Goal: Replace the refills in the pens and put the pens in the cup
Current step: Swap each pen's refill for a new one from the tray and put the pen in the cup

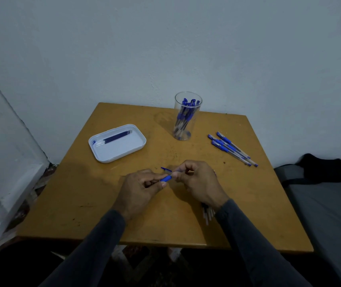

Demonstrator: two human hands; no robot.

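One bench carries everything. One clear cup, upper centre, looks light and tippy, packed with pens. One white tray left of centre holds about four refills. Roughly five pens lie at right. At centre the left hand and right hand pinch one pen, fingers clamped on it; it looks light, stiff and slick, best held by its blue grip.

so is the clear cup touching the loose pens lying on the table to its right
Apart. The head view shows bare table between the cup and the loose pens.
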